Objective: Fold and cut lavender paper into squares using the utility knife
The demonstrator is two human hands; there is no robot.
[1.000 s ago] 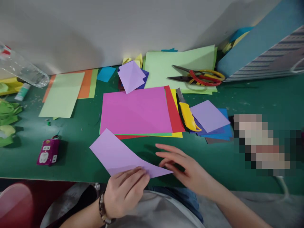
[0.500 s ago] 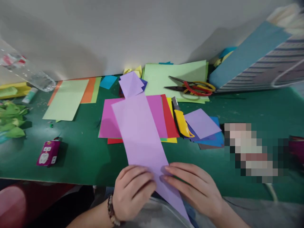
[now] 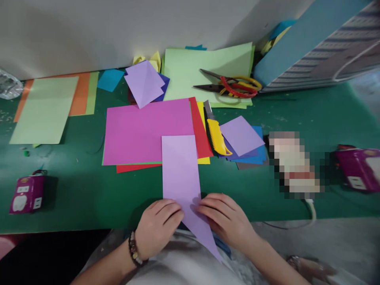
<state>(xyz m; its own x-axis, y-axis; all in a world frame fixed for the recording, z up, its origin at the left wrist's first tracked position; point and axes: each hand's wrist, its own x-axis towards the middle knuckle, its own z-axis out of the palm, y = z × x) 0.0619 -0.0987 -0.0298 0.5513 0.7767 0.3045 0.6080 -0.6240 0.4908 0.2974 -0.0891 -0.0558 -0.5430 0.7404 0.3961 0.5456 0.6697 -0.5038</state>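
Note:
A long lilac paper strip (image 3: 181,170) lies lengthwise on the green table, its far end over the magenta sheet (image 3: 142,130) and its pointed near end hanging past the table's front edge. My left hand (image 3: 157,227), with a bead bracelet at the wrist, pinches the strip's left edge near the table edge. My right hand (image 3: 227,221) grips the strip's right edge just opposite. Both hands have fingers curled onto the paper.
A stack of coloured sheets lies behind the strip. A yellow utility knife (image 3: 216,134), lilac and blue squares (image 3: 242,136), scissors (image 3: 234,85) on pale green paper, a blue striped bag (image 3: 311,51), and purple boxes at left (image 3: 25,194) and right (image 3: 360,168) are around.
The strip swung from lying slantwise at the table edge to pointing straight away from me. My right hand came in and took hold of it. The camera view shifted right.

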